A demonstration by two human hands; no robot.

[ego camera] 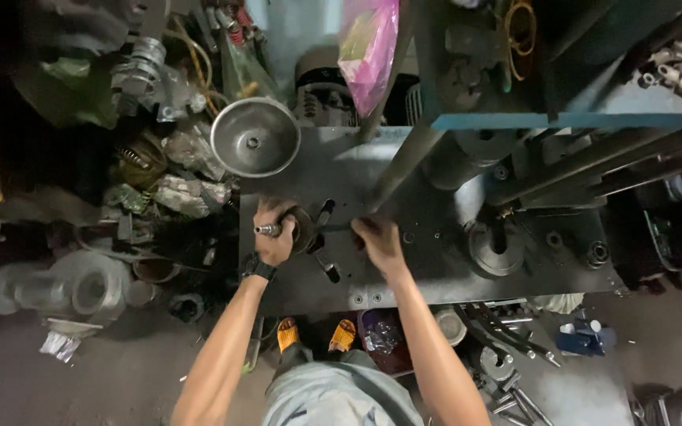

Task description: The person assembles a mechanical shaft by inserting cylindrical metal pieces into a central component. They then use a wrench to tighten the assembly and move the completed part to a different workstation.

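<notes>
Head view looks straight down on a grey steel bench plate (436, 260) ringed with scrap. Far out at nine o'clock a pale cast metal fitting (80, 288) lies on the floor; nearer, at about eleven o'clock from the hands, an upturned metal funnel dish (255, 136) rests on the plate's corner. The left hand (275, 233) is curled tight over a dark round part (303, 229), with a short threaded stud (266, 229) poking out at its nine o'clock side between the fingers. Just past it, at three o'clock, the right hand (378, 241) is closed around a thin dark bar (337, 227) that runs back toward the round part; how firmly it grips I cannot tell for sure, but the fingers wrap it. The round part thus sits under the left palm and just beside the right knuckles, at their nine o'clock. Doing this well seems to call for the left hand pinning the part flat while the right works the bar level, wrists low. Further right, at three o'clock, a bored round boss (497, 248) stands on the plate under a blue machine frame (578, 120).
</notes>
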